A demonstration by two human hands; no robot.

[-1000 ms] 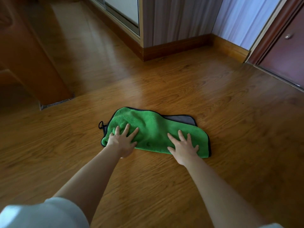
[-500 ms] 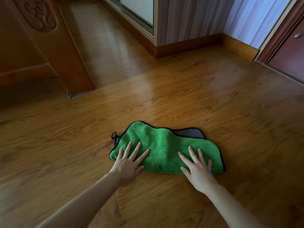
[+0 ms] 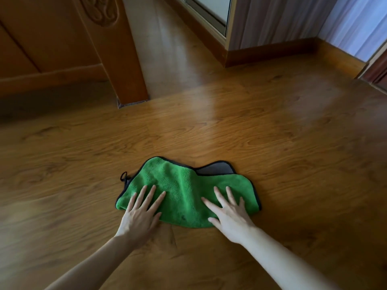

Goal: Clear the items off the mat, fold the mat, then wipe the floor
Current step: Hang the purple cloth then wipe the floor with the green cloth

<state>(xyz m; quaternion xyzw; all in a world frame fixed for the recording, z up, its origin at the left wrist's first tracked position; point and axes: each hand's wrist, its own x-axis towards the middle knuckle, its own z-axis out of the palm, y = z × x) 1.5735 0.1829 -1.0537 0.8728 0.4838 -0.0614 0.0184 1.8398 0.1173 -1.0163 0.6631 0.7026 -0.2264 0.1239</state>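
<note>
Wood floor, no mat in sight, so clearing and folding look done. Both palms flat, fingers spread on green cloth: left hand, right hand. Wiping underway, plenty floor left.

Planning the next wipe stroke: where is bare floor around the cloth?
Bare floor runs ahead of the cloth, left of it toward the wooden post, and right toward the door corner. Only the cloth's near edge is taken: left hand and right hand press flat on it.
</note>
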